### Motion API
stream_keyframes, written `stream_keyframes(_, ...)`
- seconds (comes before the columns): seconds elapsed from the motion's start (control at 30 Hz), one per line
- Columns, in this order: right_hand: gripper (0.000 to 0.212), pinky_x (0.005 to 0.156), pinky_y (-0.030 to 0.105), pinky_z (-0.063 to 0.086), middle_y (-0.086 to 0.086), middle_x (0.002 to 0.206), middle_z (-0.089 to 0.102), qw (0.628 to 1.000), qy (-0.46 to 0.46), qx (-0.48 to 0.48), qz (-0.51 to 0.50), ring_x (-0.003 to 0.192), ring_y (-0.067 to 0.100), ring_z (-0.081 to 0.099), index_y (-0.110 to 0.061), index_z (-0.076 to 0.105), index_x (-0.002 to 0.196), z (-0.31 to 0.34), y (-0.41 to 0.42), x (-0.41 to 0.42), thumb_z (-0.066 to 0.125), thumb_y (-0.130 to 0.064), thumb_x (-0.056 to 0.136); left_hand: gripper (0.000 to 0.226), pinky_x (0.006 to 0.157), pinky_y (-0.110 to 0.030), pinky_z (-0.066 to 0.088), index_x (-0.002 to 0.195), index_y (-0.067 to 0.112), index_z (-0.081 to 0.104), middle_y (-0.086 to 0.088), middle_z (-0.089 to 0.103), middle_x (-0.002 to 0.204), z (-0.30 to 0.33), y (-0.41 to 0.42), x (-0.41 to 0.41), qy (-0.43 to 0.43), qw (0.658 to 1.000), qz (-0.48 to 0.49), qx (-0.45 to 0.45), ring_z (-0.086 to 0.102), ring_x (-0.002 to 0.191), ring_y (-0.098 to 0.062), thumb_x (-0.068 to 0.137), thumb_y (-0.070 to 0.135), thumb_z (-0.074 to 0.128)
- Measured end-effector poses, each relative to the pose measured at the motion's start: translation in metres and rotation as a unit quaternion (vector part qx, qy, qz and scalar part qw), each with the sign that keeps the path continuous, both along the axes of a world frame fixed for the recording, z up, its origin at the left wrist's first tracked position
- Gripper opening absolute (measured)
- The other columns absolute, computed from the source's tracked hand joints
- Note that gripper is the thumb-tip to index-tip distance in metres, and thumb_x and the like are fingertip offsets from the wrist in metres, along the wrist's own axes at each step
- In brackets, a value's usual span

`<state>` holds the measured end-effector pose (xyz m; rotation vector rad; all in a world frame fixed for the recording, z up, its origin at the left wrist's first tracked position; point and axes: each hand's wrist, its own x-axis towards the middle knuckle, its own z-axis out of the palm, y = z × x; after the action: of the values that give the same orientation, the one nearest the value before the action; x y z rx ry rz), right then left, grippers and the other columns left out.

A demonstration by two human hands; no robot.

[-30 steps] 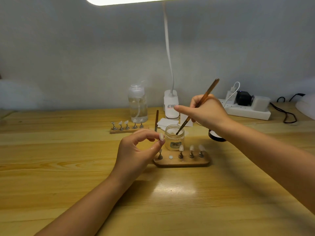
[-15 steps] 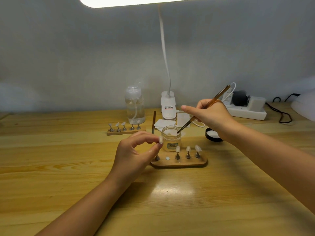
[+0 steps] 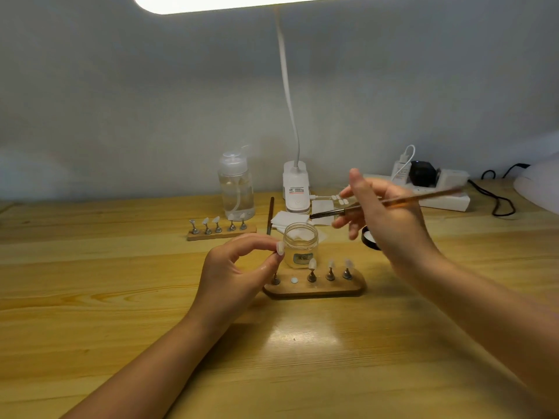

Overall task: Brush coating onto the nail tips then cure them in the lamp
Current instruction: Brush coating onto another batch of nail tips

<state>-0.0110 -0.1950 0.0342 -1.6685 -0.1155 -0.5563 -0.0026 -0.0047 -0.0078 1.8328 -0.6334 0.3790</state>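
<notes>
Coating stage, mid-way at best. Left hand (image 3: 233,267) pinching one nail tip (image 3: 280,248) beside jar (image 3: 300,245); right hand (image 3: 390,216) gripping brush (image 3: 363,208) above it. Three tips on near stand (image 3: 314,287) (lamp (image 3: 541,189) at table's right edge, unused).

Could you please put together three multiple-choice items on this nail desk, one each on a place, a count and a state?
1. Where is the brush tip?
A. dipped in the glass jar
B. in the air above the jar
C. lying on the table

2. How many nail tips stand on the near wooden stand to the right of its white dot?
A. one
B. three
C. five

3. What is the left hand doing?
A. pinching a nail tip
B. lying flat on the table
C. gripping the jar

Answers:
1 B: the bristles hang clear above the jar's mouth, held by the right hand.
2 B: three tipped pegs stand there.
3 A: thumb and forefinger close on the tip.
</notes>
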Motion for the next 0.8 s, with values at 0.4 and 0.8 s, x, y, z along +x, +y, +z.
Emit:
stream_keyframes(0.4, 0.046, 0.061, 0.019, 0.050, -0.002, 0.069, 0.062, 0.953, -0.251, -0.170, -0.001, 0.067, 0.004, 0.060, -0.006, 0.063, 0.073, -0.043, 0.019, -0.030, 0.036, -0.038, 0.093, 0.033, 0.079, -0.008, 0.044, 0.084, 0.037, 0.064, 0.023, 0.064, 0.085, 0.000, -0.002, -0.001, -0.032, 0.999, 0.010, 0.036, 0.059, 0.088, 0.005, 0.073, 0.007, 0.071)
stream_keyframes(0.8, 0.049, 0.060, 0.022, 0.051, 0.002, 0.068, 0.064, 0.958, -0.239, -0.161, 0.002, 0.066, 0.006, 0.062, -0.001, 0.066, 0.074, -0.046, 0.024, -0.025, 0.035, -0.034, 0.091, 0.027, 0.081, -0.032, 0.049, 0.084, 0.034, 0.067, 0.015, 0.065, 0.082, 0.001, -0.003, -0.002, -0.026, 0.999, 0.009, 0.040, 0.058, 0.084, -0.001, 0.074, 0.009, 0.070)
